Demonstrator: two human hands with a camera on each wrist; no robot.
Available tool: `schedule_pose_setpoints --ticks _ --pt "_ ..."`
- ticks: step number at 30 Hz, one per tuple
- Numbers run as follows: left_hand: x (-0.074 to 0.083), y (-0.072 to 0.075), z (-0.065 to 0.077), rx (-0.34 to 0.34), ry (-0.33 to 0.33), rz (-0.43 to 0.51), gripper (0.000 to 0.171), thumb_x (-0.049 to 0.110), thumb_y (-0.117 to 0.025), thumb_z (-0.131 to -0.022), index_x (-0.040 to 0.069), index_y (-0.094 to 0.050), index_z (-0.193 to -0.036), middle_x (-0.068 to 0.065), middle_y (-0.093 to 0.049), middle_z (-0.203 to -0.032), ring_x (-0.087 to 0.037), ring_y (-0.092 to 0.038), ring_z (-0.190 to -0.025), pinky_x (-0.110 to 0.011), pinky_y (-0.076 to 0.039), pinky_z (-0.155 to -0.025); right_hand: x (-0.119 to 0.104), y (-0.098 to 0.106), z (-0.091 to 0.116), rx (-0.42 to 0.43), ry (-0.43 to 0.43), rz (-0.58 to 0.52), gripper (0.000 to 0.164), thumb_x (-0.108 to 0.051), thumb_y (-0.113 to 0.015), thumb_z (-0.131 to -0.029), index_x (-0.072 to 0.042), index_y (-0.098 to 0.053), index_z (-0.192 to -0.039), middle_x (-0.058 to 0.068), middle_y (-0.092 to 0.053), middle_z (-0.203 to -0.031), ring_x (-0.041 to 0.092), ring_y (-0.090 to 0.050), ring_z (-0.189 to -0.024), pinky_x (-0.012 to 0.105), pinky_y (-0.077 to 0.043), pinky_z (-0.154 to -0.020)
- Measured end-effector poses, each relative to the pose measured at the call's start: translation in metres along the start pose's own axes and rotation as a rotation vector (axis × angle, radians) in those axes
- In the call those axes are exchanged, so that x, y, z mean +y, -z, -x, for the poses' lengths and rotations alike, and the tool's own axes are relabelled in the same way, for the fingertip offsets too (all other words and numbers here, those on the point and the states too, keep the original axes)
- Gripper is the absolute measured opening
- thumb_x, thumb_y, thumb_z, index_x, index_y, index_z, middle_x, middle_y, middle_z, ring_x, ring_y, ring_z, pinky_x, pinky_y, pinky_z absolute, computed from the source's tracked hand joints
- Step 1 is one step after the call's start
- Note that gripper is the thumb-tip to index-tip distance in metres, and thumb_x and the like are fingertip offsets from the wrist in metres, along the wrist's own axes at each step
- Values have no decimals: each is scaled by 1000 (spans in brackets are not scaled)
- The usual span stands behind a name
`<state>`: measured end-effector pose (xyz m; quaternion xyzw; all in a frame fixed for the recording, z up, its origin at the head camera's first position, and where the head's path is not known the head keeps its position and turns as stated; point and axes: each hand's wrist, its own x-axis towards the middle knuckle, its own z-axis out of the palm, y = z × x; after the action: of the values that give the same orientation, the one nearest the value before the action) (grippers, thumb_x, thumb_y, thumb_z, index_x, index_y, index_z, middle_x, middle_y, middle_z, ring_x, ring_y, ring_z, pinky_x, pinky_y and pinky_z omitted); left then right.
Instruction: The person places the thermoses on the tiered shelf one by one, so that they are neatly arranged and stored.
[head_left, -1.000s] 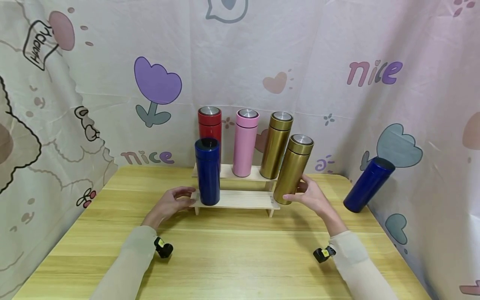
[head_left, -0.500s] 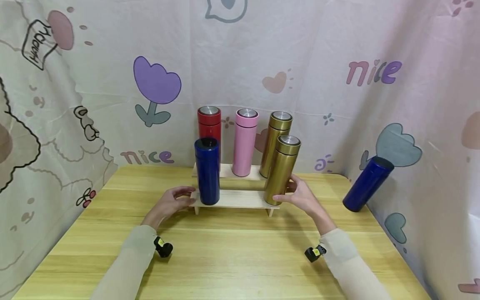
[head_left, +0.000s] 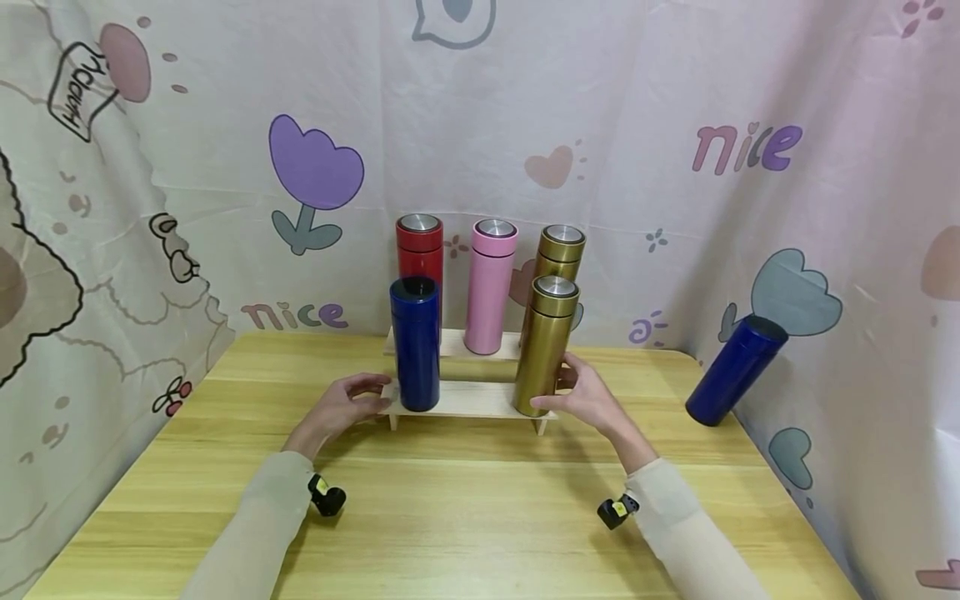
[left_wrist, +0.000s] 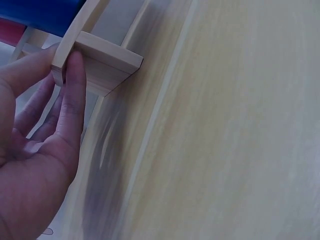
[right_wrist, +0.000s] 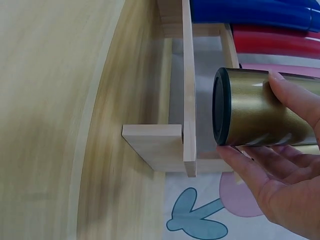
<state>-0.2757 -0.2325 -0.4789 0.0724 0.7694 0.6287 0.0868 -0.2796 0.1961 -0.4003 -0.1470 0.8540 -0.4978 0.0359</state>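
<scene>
My right hand (head_left: 583,395) grips a gold thermos (head_left: 546,350) near its base, over the right end of the lower shelf of a two-tier wooden rack (head_left: 476,398). In the right wrist view, the black bottom of the gold thermos (right_wrist: 267,107) shows a gap from the shelf board (right_wrist: 189,100). The left end of the lower shelf (left_wrist: 62,57) is pinched between thumb and fingers of my left hand (head_left: 347,407). Close by that hand, a blue thermos (head_left: 416,346) stands upright on the same shelf. Behind stand red (head_left: 420,237), pink (head_left: 487,292) and second gold (head_left: 562,246) thermoses on the upper tier.
Another blue thermos (head_left: 735,371) stands near the right edge of the wooden table (head_left: 465,517), leaning in the head view. A printed cloth (head_left: 480,125) hangs behind the table and along both sides.
My right hand has carried the gold thermos leftward, from beside the rack's right end to over the lower shelf, and it now stands straighter. The left hand has kept its place.
</scene>
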Motion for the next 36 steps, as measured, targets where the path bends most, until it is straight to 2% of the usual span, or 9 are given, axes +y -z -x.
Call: schedule_pose_setpoints --ticks 13,22,28,36 --pt "-1 -1 3 2 4 -4 58 18 -75 -96 -1 -52 -146 -25 -51 -150 -16 -57 -120 -23 -59 -93 3 -16 -2 -11 -9 -46 84 -16 -92 -76 -4 -48 -147 22 -71 -123 31 -70 -111 40 -61 -91" --pt "0 -1 1 3 5 2 57 19 -75 -96 0 -53 -145 -24 -52 -148 -13 -59 -116 -23 -60 -92 -3 -22 -7 -12 -16 -47 88 -13 -92 -75 -3 -46 -149 24 -69 -128 36 -69 -115 46 -59 -100" --pt "0 -1 0 5 7 -1 57 17 -74 -96 -1 -53 -145 -24 -51 -149 -13 -59 -116 -23 -60 -91 -4 -27 -9 -4 0 1 84 -17 -93 -74 -1 -50 -144 23 -69 -125 34 -69 -113 48 -57 -101" --pt "1 -1 0 9 18 -10 58 20 -75 -96 0 -53 -146 -24 -51 -150 -16 -58 -119 -23 -59 -92 -7 -33 -10 8 -2 -3 77 -18 -94 -73 -4 -55 -138 17 -69 -122 30 -67 -110 45 -58 -99"
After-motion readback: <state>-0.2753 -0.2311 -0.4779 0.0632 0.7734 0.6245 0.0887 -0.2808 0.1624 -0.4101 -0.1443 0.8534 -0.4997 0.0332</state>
